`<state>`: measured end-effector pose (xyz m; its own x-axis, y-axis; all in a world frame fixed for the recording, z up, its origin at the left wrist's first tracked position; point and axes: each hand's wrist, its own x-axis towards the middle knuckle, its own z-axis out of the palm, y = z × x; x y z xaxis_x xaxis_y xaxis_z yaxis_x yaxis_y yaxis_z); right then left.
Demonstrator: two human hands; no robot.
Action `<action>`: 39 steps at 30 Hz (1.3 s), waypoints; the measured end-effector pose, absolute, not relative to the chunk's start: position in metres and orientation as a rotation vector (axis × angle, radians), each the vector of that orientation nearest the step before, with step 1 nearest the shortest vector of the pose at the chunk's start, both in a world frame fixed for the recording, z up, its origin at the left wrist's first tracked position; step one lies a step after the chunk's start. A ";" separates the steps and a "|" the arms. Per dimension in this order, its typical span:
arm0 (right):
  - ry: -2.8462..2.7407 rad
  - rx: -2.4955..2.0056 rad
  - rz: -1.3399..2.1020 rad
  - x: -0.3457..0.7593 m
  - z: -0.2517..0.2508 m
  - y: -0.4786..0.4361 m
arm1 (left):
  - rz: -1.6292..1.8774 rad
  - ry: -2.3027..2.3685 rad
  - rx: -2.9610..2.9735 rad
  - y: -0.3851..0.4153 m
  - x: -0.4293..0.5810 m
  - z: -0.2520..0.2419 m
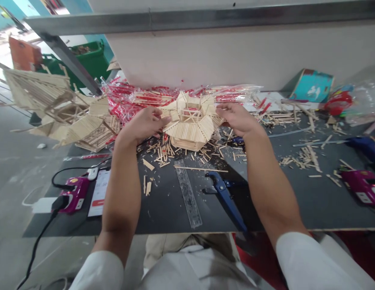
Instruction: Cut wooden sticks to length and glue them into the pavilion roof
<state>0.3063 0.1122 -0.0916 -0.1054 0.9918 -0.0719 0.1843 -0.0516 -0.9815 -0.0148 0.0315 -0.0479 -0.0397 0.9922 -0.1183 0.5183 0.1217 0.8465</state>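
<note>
2 hands on a stick model at the workbench

The left hand point(143, 123) and right hand point(237, 117) each grip a side of the small wooden stick model point(191, 121), which sits mid-table point(296, 201) among loose stick scraps point(164, 155). Clear bags with red print point(135, 98), writing unreadable, hold more sticks behind it. A ruler point(189, 193) and blue cutters point(225, 195) lie nearer.

1. No text, brand or number is legible anywhere.
2. White phone screen with red-orange block point(98, 193), flat on the table's left: print too blurred to read.
3. Clear plastic ruler point(189, 193): markings too small to read.
4. Teal cardboard box point(311, 85): white marks, unreadable.
</note>
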 end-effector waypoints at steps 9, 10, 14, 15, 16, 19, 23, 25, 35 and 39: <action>-1.424 -1.432 1.393 0.314 -0.076 0.104 | 1.026 1.569 1.411 0.046 -0.009 -0.065; -1.416 -1.440 1.410 0.315 -0.075 0.103 | 1.042 1.558 1.415 0.047 -0.010 -0.066; -1.407 -1.415 1.479 0.320 -0.069 0.100 | 1.049 1.510 1.389 0.051 -0.015 -0.068; -1.405 -1.413 1.488 0.322 -0.068 0.100 | 1.050 1.503 1.378 0.052 -0.015 -0.069; -1.410 -1.413 1.501 0.325 -0.066 0.099 | 1.061 1.497 1.368 0.053 -0.015 -0.070; -1.487 -1.395 1.571 0.336 -0.062 0.097 | 1.155 1.470 1.351 0.057 -0.014 -0.075; -1.637 -1.367 1.661 0.354 -0.056 0.094 | 1.205 1.471 1.352 0.061 -0.010 -0.084; -1.728 -1.396 1.655 0.360 -0.052 0.091 | 1.181 1.491 1.374 0.061 -0.008 -0.086; -1.863 -1.548 1.386 0.376 -0.072 0.109 | 1.122 1.660 1.665 0.066 -0.018 -0.096; -1.926 -1.567 0.906 0.374 -0.082 0.117 | 1.022 1.814 1.873 0.063 -0.023 -0.090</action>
